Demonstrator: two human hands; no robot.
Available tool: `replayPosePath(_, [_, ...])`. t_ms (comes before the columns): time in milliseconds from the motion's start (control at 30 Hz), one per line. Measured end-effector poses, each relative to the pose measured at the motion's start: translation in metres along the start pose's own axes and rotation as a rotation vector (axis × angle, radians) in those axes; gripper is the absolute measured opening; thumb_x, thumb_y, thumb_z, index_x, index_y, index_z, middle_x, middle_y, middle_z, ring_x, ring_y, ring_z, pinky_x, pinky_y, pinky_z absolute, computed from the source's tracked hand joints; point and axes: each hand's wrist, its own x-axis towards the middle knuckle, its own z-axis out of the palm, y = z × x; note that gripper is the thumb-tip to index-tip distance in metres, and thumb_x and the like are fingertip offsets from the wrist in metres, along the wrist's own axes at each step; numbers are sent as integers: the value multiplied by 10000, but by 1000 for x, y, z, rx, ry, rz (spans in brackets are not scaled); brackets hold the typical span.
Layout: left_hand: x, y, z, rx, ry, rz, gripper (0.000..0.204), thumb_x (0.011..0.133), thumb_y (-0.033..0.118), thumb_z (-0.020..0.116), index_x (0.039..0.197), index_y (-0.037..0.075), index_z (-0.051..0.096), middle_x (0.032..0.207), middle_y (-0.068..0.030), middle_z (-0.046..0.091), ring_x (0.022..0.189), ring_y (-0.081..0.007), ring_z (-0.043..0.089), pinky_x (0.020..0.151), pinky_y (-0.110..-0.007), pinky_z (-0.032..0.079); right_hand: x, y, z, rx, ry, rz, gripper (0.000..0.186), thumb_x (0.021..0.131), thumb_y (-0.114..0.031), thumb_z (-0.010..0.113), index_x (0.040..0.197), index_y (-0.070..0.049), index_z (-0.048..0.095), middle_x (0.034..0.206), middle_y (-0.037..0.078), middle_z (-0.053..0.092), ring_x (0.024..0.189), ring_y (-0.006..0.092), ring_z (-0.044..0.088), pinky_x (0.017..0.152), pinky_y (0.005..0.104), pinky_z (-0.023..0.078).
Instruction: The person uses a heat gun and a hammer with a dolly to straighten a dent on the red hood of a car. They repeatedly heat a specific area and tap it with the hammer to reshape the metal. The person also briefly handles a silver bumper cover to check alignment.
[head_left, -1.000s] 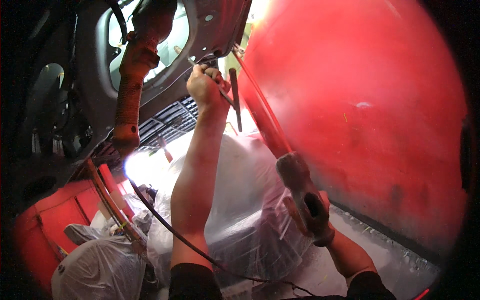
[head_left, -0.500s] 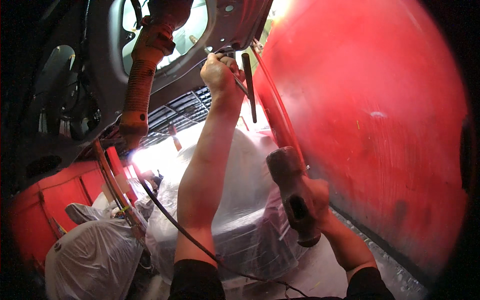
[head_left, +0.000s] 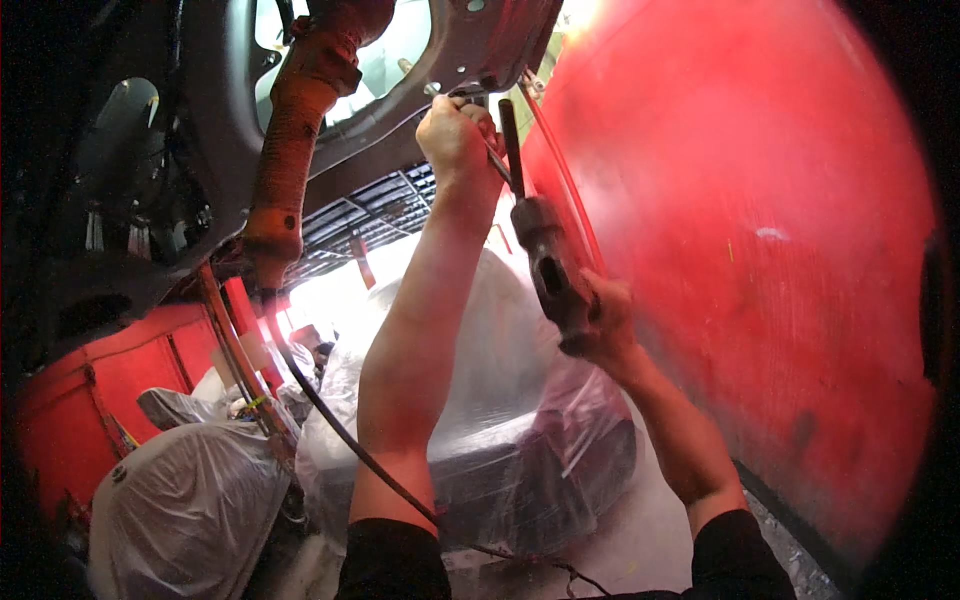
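Observation:
Raised overhead, my left hand is closed around a T-shaped metal tool at the lower edge of a dark car-body panel. The tool's dark crossbar slants down beside my fingers; its far end in my grip is hidden. My right hand is wrapped around the handle of a heavy steel hammer, whose handle is mostly hidden. The hammer head's upper face overlaps the bar's lower end; whether they touch, I cannot tell.
An orange work lamp hangs from the panel at the left, its black cable crossing below my left arm. Beyond stands a large object under clear plastic sheeting. A wrapped part sits lower left; a red wall rises at right.
My right hand has swung the hammer up and left, bringing its head to the lower end of the bar. My left hand keeps its hold at the panel edge.

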Motion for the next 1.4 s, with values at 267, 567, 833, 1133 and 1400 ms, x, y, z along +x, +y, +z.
replayPosePath(267, [1, 1, -5, 19, -69, 43, 329, 944, 189, 286, 643, 103, 387, 498, -12, 357, 379, -137, 322, 355, -300, 302, 3, 5, -14, -39, -133, 33, 282, 788, -226, 695, 694, -49, 496, 563, 92, 436, 473, 208, 463, 458, 344, 387])
replayPosePath(567, [-2, -4, -8, -76, -72, 1, 334, 989, 282, 306, 726, 139, 453, 545, 13, 402, 423, -134, 370, 423, -302, 339, 13, -7, -18, -43, -122, -25, 202, 708, -124, 750, 810, -55, 590, 639, 147, 573, 584, 355, 616, 520, 414, 480])
replayPosePath(833, [2, -9, -19, -145, -189, 23, 315, 1011, 306, 296, 782, 137, 432, 555, 49, 348, 429, -106, 327, 405, -269, 314, -4, -1, -6, -114, -4, -156, 357, 652, -253, 767, 662, -72, 459, 547, 88, 398, 454, 203, 423, 445, 345, 372])
replayPosePath(1133, [9, -9, -21, -166, -161, 43, 309, 984, 256, 326, 741, 133, 472, 572, 45, 383, 451, -96, 367, 396, -235, 298, 8, -20, -7, -295, -14, -226, 403, 705, -247, 724, 626, -70, 371, 553, 100, 303, 434, 224, 347, 428, 341, 302])
replayPosePath(1400, [2, 4, -31, -223, -281, -102, 286, 1008, 299, 334, 765, 180, 428, 525, 73, 329, 385, -73, 295, 344, -235, 254, 3, -38, -16, -296, -43, -210, 286, 742, -169, 692, 656, -65, 439, 566, 116, 395, 458, 265, 457, 429, 356, 357])
